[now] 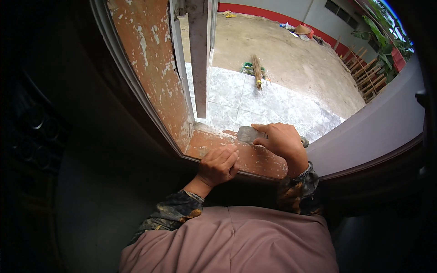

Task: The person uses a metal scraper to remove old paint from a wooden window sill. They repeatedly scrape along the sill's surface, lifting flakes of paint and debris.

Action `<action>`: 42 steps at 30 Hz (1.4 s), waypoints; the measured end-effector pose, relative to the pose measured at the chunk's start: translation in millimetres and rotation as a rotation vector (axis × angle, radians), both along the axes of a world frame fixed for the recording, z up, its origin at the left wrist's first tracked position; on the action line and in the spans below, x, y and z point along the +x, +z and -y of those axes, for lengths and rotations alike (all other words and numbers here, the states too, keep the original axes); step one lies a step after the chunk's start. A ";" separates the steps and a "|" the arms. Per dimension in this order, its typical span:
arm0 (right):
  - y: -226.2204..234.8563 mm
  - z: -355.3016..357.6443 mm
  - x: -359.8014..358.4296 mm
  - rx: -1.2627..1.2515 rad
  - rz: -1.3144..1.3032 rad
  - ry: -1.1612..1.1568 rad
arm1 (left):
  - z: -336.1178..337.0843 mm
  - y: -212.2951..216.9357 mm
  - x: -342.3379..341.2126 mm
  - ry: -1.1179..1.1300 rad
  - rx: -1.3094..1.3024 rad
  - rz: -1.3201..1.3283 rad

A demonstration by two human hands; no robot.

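My right hand (283,141) grips a putty knife (249,134), its broad grey blade toward the left at the outer edge of the window sill (262,163). The index finger stretches along the blade, and the handle's end shows beyond the wrist. The sill is orange-brown with patches of pale flaked paint. On its inner edge, further left, my left hand (219,164) is closed with curled fingers over the wood. Its fingertips are partly hidden.
A window frame side (152,59) with chipped paint rises at the left, beside an upright grey bar (199,59). A white panel (373,127) stands at the right. Outside, a stick broom (257,73) lies across grey tiles (225,88), near a concrete yard (291,59).
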State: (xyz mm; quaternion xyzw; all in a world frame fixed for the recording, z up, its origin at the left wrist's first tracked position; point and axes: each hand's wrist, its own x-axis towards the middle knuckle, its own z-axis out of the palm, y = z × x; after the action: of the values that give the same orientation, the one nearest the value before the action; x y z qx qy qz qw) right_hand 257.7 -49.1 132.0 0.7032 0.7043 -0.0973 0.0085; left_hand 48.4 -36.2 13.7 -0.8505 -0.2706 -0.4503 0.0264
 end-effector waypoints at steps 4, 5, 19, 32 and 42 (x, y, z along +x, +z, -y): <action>-6.6 -5.2 -10.5 0.047 -0.053 0.009 | 0.4 0.4 2.2 -0.011 -0.003 0.025; -7.3 -5.7 -11.8 0.039 -0.085 0.012 | 0.5 0.5 2.1 -0.012 -0.003 0.022; -5.6 -11.7 -13.3 0.008 -0.061 0.024 | 0.3 1.7 1.2 -0.005 0.010 -0.002; -9.4 -20.0 -11.8 0.004 -0.096 0.049 | 2.5 5.0 1.2 -0.008 0.008 0.002; -20.1 -30.7 -15.1 -0.009 -0.239 0.055 | 3.6 4.0 2.2 0.000 0.017 -0.003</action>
State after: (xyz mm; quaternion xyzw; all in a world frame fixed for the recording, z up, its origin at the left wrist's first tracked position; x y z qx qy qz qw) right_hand 242.6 -18.5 111.9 0.6669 0.7188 -0.1833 -0.0697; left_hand 50.6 -39.8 17.8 -0.8509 -0.2667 -0.4514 0.0341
